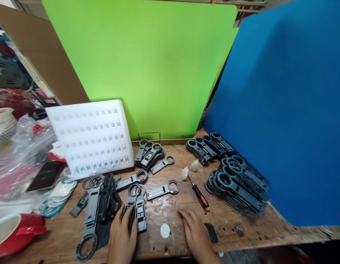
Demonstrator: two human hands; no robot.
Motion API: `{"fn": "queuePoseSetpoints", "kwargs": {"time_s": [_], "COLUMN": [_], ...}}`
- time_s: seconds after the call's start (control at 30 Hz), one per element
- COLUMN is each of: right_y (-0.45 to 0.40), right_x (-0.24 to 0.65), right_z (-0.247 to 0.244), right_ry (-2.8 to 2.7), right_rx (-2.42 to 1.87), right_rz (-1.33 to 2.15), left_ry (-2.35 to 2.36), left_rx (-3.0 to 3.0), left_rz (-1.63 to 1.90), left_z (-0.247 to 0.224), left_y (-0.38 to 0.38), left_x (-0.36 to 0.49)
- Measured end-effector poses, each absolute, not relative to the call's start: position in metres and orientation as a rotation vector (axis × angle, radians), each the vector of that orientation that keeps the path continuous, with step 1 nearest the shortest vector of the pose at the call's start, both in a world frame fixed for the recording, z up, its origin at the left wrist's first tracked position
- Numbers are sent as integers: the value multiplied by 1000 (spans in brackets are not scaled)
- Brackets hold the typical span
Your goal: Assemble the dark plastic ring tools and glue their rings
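Observation:
At the front edge of the wooden table, my left hand (122, 234) has its fingers and thumb closed around the lower end of a grey and black plastic part with a ring end (133, 192). A second ring-ended part (141, 214) lies right beside it, partly overlapped. My right hand (196, 233) rests on the table with its fingers stretched out and nothing in it. Between the hands is a white round disc (165, 231). Above the right hand lies a screwdriver (200, 197) with a black and orange handle. Another ring-ended part (163, 190) lies flat between them.
Piles of similar parts lie at right (238, 185), back right (210, 146), back middle (150, 152) and left (94, 201). A white foam block with slots (91, 139) leans at left. Green (148, 66) and blue panels (282, 110) stand behind. A red cup (29, 229) sits front left.

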State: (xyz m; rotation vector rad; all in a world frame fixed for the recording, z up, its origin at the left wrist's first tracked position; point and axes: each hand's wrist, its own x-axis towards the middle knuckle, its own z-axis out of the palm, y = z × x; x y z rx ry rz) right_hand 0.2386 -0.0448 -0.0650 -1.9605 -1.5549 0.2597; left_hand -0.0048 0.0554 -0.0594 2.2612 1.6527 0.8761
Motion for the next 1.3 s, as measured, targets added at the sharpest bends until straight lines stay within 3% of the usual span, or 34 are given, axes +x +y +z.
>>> {"fn": "queuePoseSetpoints", "kwargs": {"time_s": [0.23, 0.6, 0.87, 1.07, 1.3], "right_y": [-45, -31, -35, -33, -30], "right_x": [238, 178, 156, 146, 143], "right_z": [-58, 1, 30, 21, 23], "right_ry": [-1541, -1552, -1979, -1889, -1717], "right_rx": [-1955, -1517, -1277, -1635, -1667], "right_rz": [329, 572, 295, 446, 588], "left_ry": [1595, 936, 884, 1006, 1039], "left_rx": [1848, 294, 256, 106, 122], "left_rz": [820, 771, 800, 846, 830], "left_z": [-56, -1, 0, 9, 6], "left_y": [69, 21, 9, 8, 6], "left_x": [-14, 7, 22, 36, 33]}}
